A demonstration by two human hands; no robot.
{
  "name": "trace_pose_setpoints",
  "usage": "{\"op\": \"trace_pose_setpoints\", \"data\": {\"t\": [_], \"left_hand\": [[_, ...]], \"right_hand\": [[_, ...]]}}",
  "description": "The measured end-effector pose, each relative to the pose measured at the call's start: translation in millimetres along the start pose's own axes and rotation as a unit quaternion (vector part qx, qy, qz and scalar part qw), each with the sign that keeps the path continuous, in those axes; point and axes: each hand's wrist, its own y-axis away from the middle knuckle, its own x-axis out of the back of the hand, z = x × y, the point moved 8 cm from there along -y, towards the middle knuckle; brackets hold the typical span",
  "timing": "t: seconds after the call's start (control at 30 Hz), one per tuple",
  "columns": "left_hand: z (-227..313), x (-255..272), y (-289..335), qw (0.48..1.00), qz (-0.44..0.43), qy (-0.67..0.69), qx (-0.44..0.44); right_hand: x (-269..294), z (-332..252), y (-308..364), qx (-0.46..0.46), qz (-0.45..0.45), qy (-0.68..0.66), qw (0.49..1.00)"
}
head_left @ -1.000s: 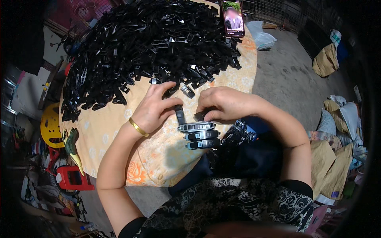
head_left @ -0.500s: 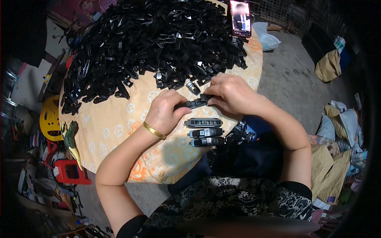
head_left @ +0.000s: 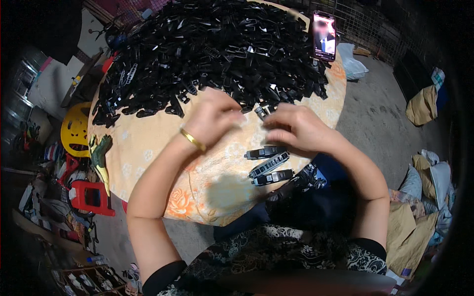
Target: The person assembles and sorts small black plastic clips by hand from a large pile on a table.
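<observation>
My left hand (head_left: 211, 119), with a gold bangle at the wrist, is above the table just in front of a heap of black plastic parts (head_left: 212, 54). Motion smears its fingers, so whether anything is in them is unclear. My right hand (head_left: 300, 127) has thumb and fingers apart, with nothing visible between them. Its fingertips are beside a small black part with a shiny face (head_left: 260, 111). Nearer to me lie a black clip-like piece (head_left: 265, 152), a slanted ribbed grey-black piece (head_left: 269, 165) and another black piece (head_left: 272, 177).
A flowered cloth (head_left: 143, 148) covers the round table. A lit phone (head_left: 324, 37) stands at the far right edge. A green and yellow tool (head_left: 100, 158) lies at the left edge. More black parts (head_left: 308, 178) are by my lap. Paper sacks (head_left: 410, 222) lie on the right.
Both hands have come off the black piece they held together and moved apart. The row in front of me is rearranged: a black piece now lies farthest, and the ribbed one is slanted mid-row.
</observation>
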Motion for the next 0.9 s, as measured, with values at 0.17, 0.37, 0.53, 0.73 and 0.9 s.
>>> {"op": "trace_pose_setpoints", "data": {"t": [0.17, 0.37, 0.53, 0.73, 0.9], "left_hand": [[-127, 103, 32, 0.86, 0.27, -0.398, 0.167], [-197, 95, 51, 0.857, 0.193, -0.359, 0.317], [-167, 75, 41, 0.903, 0.2, -0.272, 0.267], [-109, 39, 25, 0.901, 0.138, -0.342, 0.229], [-99, 30, 29, 0.917, 0.164, -0.306, 0.196]], "right_hand": [[-2, -6, -9, 0.046, 0.182, 0.159, 0.969], [-10, 1, -7, 0.074, 0.216, 0.15, 0.962], [-8, -9, 3, 0.112, 0.196, 0.132, 0.965], [-13, -16, 8, 0.076, 0.09, 0.079, 0.99], [-19, 5, 5, -0.09, -0.008, 0.014, 0.996]]}}
